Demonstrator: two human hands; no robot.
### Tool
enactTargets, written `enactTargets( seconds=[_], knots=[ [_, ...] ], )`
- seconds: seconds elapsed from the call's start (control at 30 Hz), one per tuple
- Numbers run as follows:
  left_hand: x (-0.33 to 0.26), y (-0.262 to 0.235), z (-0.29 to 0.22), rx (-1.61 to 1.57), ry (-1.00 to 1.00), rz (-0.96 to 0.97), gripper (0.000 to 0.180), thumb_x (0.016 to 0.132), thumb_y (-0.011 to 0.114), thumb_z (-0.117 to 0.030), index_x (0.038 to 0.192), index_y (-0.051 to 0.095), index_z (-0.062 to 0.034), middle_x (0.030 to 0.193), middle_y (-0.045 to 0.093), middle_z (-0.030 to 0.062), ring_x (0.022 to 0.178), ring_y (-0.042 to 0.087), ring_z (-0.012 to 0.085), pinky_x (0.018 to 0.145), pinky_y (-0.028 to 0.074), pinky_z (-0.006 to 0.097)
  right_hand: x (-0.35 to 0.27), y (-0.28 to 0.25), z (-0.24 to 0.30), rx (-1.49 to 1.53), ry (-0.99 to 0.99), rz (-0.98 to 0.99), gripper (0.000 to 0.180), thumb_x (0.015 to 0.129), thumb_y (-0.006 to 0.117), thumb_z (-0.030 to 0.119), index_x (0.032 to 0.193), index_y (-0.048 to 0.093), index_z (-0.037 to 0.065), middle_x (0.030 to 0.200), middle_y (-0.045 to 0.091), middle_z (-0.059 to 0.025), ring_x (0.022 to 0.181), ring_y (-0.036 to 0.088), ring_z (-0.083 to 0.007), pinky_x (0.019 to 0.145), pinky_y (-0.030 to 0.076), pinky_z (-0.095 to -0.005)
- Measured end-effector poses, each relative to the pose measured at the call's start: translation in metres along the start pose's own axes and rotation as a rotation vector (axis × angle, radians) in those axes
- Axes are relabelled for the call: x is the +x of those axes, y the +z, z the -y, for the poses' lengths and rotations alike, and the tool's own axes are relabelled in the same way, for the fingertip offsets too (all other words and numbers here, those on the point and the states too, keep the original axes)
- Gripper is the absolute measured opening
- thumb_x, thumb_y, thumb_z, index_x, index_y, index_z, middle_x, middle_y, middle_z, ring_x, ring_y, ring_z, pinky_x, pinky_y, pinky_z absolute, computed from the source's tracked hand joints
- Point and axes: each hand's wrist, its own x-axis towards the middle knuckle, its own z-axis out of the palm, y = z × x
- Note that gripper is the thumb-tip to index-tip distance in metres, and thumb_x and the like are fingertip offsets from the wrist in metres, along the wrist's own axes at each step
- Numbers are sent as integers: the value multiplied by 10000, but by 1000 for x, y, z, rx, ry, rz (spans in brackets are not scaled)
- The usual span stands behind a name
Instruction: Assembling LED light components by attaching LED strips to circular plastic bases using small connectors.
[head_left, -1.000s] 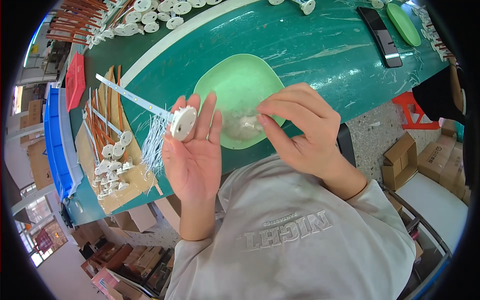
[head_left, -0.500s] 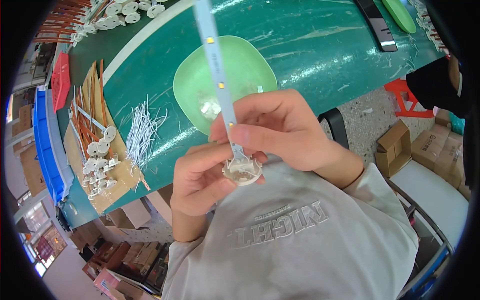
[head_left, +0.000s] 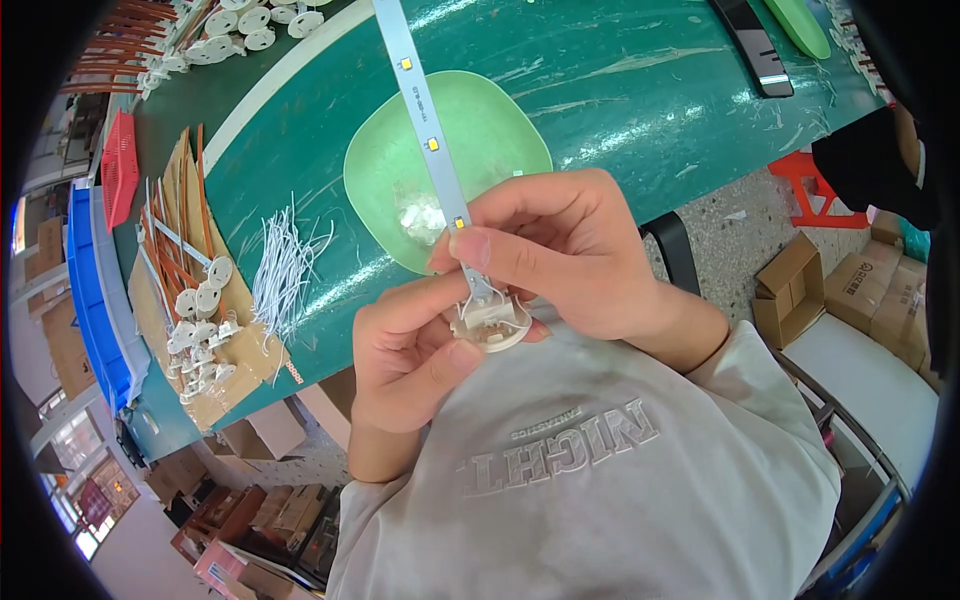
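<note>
stretching across the upper part of the view is a dark green table [head_left: 620, 90], its near edge running diagonally from lower left to upper right. on it, close to that edge, sits a pale green bowl [head_left: 385, 170] with a little heap of small clear parts [head_left: 420, 215] in its bottom; what kind of parts they are is too blurred to tell. left of the bowl lies a loose bundle of thin white wires [head_left: 282, 270], and further left a sheet of brown cardboard [head_left: 150, 330] carries round white caps [head_left: 200, 300] and long orange strips. a blue crate [head_left: 95, 300] runs along the far left end of the table, with a red basket [head_left: 118, 165] above it. below the table edge, over the lap and a grey printed shirt, both hands meet. the left hand [head_left: 405, 365] is curled around a round white cap [head_left: 492, 322], thumb pressed on its lower rim and fingers wrapped behind it. the right hand [head_left: 560, 250] is closed in a pinch, thumb and forefinger gripping a long narrow white led strip [head_left: 420, 110] near its lower end. that end stands in the middle of the cap, while the rest of the strip rises up and left over the bowl and out past the top of the picture, small yellow chips spaced along it.
</note>
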Motion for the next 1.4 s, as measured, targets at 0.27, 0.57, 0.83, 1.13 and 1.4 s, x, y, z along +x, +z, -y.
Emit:
enactTargets(
  seconds=[0.27,0.57,0.83,1.13,1.4],
  knots=[
    [-3,4,5,-14,0,-112,463,875,522,96,1328,435,134,1222,573,300,1108,616,360,966,490,471,4,0,-3,-83,-32,-32,104,916,629,25,963,691,-45,845,707,-101,699,634,-74,544,490,-196],
    [9,14,7,-35,17,-247,431,891,517,85,1317,452,107,1166,622,237,1060,642,290,878,570,447,6,6,-7,-141,-226,-154,110,911,626,9,967,684,-66,799,694,-87,637,606,-60,497,464,-193],
    [18,9,5,-202,-27,-183,420,881,477,99,1301,489,97,1117,642,246,1006,668,333,773,622,417,8,9,-3,-208,-260,-147,97,898,646,10,945,684,-65,778,691,-85,635,610,-62,506,465,-186],
    [24,25,2,-311,37,-231,460,855,472,117,1315,463,120,1079,655,255,922,694,339,816,612,425,7,16,7,-87,-262,-174,113,889,668,44,934,699,-55,821,713,-112,654,626,-67,497,459,-180],
    [24,26,0,-297,69,-244,464,849,470,114,1312,461,127,1061,659,250,898,702,326,802,615,417,12,18,-2,-9,-352,-230,99,837,713,60,852,726,-36,639,662,-63,469,545,-32,386,405,-178]
  ],
)
